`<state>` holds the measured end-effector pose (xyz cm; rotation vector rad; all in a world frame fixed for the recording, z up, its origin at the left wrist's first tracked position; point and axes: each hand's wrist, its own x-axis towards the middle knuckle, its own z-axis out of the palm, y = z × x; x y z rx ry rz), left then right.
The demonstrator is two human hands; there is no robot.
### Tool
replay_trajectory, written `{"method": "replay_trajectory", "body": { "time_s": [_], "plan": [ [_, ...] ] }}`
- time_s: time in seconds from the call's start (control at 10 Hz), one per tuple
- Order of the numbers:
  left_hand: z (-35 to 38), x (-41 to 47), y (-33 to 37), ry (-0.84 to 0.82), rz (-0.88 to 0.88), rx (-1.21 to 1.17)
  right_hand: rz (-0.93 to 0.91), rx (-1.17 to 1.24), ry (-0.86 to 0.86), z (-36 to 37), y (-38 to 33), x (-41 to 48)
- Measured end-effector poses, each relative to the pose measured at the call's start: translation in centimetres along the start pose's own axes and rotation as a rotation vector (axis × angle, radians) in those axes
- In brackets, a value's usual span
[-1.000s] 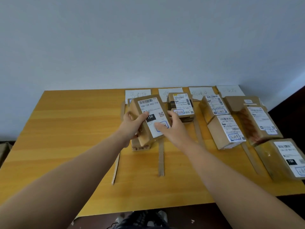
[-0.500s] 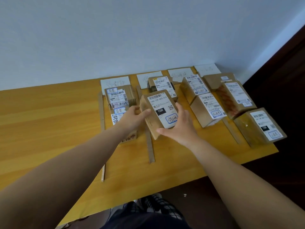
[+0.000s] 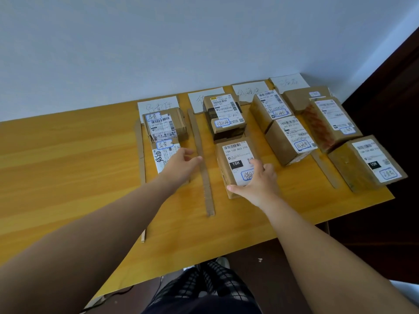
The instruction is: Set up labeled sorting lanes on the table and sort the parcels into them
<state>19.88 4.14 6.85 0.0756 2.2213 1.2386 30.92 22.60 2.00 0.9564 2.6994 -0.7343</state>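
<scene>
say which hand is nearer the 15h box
Right. The right hand rests on the 15H box at its near corner; the left hand is apart to its left, by the cardboard strip.

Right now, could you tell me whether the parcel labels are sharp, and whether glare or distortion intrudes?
Head view: print on the 15H parcel under the right hand is sharp; the far lane cards are soft; no glare; wide-angle stretch swells both forearms.
</scene>
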Motion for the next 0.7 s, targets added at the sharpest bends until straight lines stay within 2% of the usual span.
{"method": "replay_trajectory", "body": {
  "time_s": [0.5, 0.7],
  "plan": [
    [0.5, -0.4, -0.1, 0.087, -0.002, -0.004, -0.027, -0.047, -0.060, -0.7, -1.7, 1.7],
    [2.5, -1.0, 0.6, 0.154, -0.029, 0.008, -0.052, -0.149, -0.154, -2.3, -1.6, 2.2]
  ]
}}
